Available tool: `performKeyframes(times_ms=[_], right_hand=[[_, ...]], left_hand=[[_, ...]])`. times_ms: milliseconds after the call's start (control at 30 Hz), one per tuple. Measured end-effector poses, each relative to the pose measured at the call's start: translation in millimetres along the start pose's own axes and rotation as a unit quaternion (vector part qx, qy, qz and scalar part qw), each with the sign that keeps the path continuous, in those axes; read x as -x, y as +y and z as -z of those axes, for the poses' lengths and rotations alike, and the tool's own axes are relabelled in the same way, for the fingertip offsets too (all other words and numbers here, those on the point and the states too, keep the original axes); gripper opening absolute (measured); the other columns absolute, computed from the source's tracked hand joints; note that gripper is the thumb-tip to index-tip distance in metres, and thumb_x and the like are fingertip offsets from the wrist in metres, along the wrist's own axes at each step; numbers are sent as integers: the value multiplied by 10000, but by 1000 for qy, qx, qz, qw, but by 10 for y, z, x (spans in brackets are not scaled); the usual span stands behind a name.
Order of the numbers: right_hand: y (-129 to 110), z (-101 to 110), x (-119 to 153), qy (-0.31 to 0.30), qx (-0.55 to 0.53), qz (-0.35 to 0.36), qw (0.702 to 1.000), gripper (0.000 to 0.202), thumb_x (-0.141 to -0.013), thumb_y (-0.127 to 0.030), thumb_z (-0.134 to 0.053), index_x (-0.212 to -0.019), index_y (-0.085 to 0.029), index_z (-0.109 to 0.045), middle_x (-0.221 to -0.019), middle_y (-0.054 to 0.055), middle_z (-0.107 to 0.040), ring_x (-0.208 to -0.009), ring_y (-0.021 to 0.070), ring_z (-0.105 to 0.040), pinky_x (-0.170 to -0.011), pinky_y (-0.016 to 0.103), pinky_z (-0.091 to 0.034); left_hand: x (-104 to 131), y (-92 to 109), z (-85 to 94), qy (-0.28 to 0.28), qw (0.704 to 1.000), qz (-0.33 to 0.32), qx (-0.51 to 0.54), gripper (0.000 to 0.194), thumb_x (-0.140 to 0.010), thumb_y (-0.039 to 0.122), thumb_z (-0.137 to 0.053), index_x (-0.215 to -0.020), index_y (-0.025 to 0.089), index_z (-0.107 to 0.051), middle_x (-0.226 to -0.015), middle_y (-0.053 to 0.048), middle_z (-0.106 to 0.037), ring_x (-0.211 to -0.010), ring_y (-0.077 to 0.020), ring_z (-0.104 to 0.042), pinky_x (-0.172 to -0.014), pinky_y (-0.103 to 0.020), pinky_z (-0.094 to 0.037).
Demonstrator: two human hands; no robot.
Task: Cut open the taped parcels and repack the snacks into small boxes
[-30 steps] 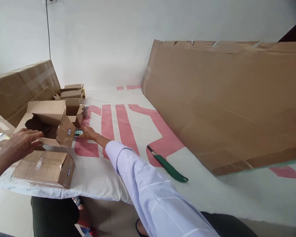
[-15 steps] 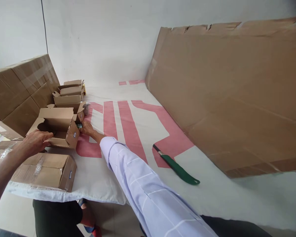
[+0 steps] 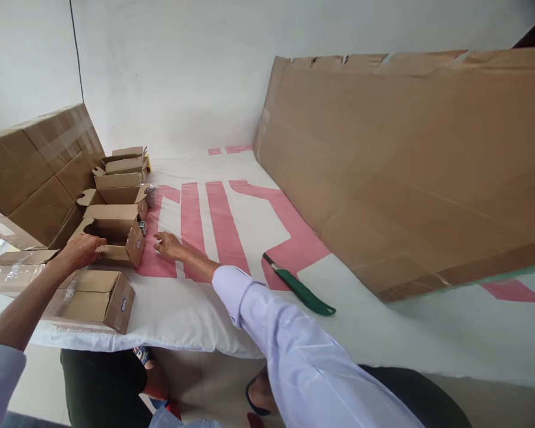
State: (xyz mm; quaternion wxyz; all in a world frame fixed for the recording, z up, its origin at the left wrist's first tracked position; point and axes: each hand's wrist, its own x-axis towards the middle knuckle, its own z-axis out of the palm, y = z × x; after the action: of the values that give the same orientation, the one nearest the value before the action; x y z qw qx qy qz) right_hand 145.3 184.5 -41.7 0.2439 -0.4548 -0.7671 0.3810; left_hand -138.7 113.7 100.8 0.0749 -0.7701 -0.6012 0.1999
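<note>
My left hand [image 3: 84, 251] is closed over the near wall of an open cardboard box [image 3: 134, 245], fingertips hooked on its edge. My right hand [image 3: 168, 245] is held to the right of that box, above the pink-printed cloth, apart from the box. Its fingers are loosely bent and apart, with nothing visible in them. A small dark-and-white item [image 3: 143, 227], too small to identify, sits against the box's right end. In front lies a closed, taped cardboard box [image 3: 91, 297].
Several more open boxes [image 3: 122, 178] line the left side behind, beside a large carton [image 3: 40, 178]. A knife in a green sheath [image 3: 305, 291] lies on the cloth. A big cardboard panel [image 3: 396, 172] leans at right. Another person's foot [image 3: 158, 380] shows below the table.
My right hand has drawn back to the right, away from the small item at the box's end. The left hand keeps hold of the open box, which has shifted slightly. The view has moved a little.
</note>
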Motion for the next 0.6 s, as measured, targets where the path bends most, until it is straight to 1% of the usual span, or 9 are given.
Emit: performKeyframes(times_ms=[100, 200, 300, 367, 433, 500, 533, 567, 600], right_hand=[[-21, 68, 400, -20, -18, 9, 1000, 507, -993, -261, -616, -1494, -192, -659, -1567, 162, -654, -1328, 301, -681, -1061, 387, -561], [-3, 190, 873, -13, -22, 44, 999, 452, -999, -270, -622, -1437, -201, -707, -1455, 155, -709, -1283, 309, -697, -1082, 427, -560], [157, 385, 1425, 48, -7, 98, 994, 436, -1013, -270, -613, -1437, -249, -707, -1398, 122, -734, -1299, 296, -691, -1126, 458, -554], [370, 553, 1810, 102, 31, 112, 988, 434, -1026, -293, -593, -1447, -263, -695, -1398, 125, -730, -1286, 297, -696, -1116, 479, -573], [659, 735, 2177, 172, 96, 97, 976, 423, -1047, -312, -549, -1441, -257, -694, -1400, 145, -726, -1316, 318, -679, -1123, 510, -573], [990, 906, 2499, 232, 175, 64, 955, 428, -1049, -340, -539, -1432, -234, -698, -1420, 175, -718, -1361, 358, -648, -1153, 549, -548], [1158, 976, 2637, 256, 207, 43, 943, 438, -1044, -355, -544, -1436, -232, -696, -1416, 185, -718, -1355, 372, -645, -1143, 557, -550], [1318, 1032, 2758, 274, 233, 24, 933, 455, -1037, -367, -550, -1449, -231, -687, -1411, 192, -719, -1339, 381, -646, -1121, 557, -558], [1466, 1070, 2861, 288, 252, 10, 924, 473, -1029, -377, -556, -1463, -234, -675, -1406, 192, -720, -1322, 384, -647, -1096, 552, -566]], left_hand=[[-32, 128, 41, 10, 1000, 14, -3, 296, -923, 200, -601, -1154, 214, -786, -1167, -165, -840, -1157, -381, -780, -942, -429, -582], [-17, 175, 62, 25, 999, 31, 9, 424, -881, 219, -673, -1295, 197, -760, -1310, -194, -793, -1256, -412, -741, -1032, -492, -580], [116, 194, 138, 57, 996, 66, 34, 633, -818, 260, -770, -1443, 218, -681, -1515, -204, -677, -1382, -436, -661, -1098, -538, -563], [279, 272, 210, 111, 987, 101, 55, 703, -833, 297, -790, -1511, 232, -618, -1605, -205, -597, -1444, -442, -608, -1131, -557, -550], [470, 467, 245, 185, 971, 120, 93, 714, -882, 336, -777, -1554, 221, -565, -1641, -214, -550, -1491, -440, -565, -1183, -571, -521], [635, 795, 188, 249, 949, 116, 156, 714, -932, 368, -750, -1587, 201, -518, -1660, -224, -522, -1538, -428, -523, -1239, -569, -483], [688, 997, 117, 266, 938, 110, 196, 718, -954, 388, -737, -1603, 200, -494, -1668, -225, -515, -1558, -419, -504, -1250, -563, -476], [712, 1208, 21, 263, 928, 104, 241, 728, -972, 407, -722, -1622, 199, -468, -1669, -225, -517, -1560, -407, -507, -1246, -549, -486], [704, 1416, -93, 245, 920, 101, 287, 750, -985, 429, -713, -1642, 195, -440, -1660, -225, -532, -1556, -399, -516, -1231, -533, -503]])
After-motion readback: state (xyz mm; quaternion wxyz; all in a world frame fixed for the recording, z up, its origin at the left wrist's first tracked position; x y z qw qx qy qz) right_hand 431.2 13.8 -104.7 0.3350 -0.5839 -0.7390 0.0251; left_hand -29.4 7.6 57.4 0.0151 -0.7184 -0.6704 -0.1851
